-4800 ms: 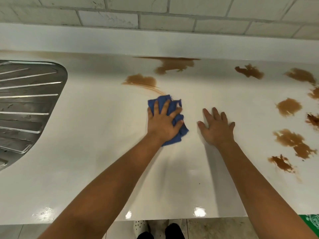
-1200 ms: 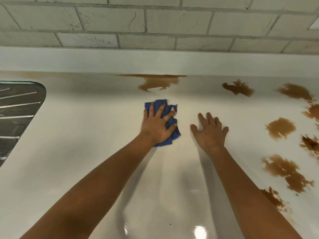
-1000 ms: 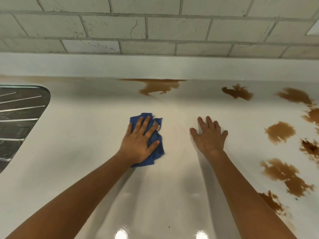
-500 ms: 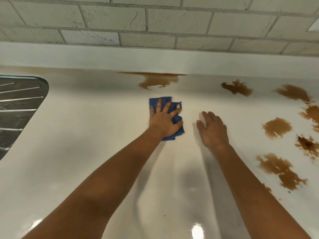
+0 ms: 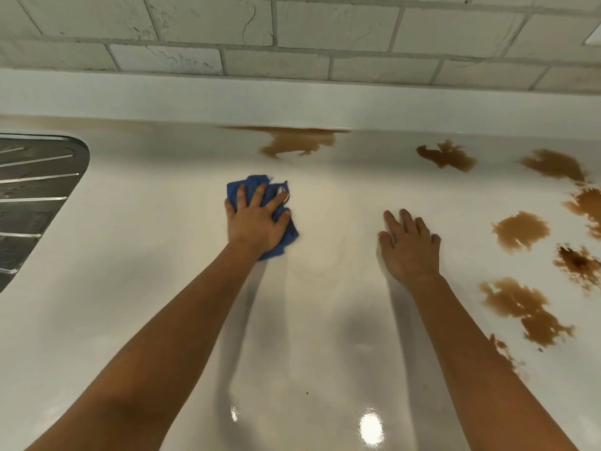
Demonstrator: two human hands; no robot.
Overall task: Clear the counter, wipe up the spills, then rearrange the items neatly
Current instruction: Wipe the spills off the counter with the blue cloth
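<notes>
My left hand (image 5: 257, 222) presses a crumpled blue cloth (image 5: 252, 187) flat onto the glossy white counter (image 5: 146, 255), fingers spread over it. My right hand (image 5: 409, 245) lies flat on the counter to the right of the cloth, holding nothing. A brown spill (image 5: 299, 143) sits against the back edge beyond the cloth. Several more brown spills cover the right side, among them one at the back (image 5: 447, 156), one in the middle (image 5: 520, 231) and a larger one nearer me (image 5: 523, 309).
A steel sink drainer (image 5: 35, 196) with raised ribs is set into the counter at the left. A white upstand and a brick-pattern wall (image 5: 292, 27) close off the back. Faint wet streaks show between my hands.
My left hand has slid the cloth to the left and slightly toward me since half a second ago. The stain near the cloth 4.8 s ago is gone. My right hand stays flat.
</notes>
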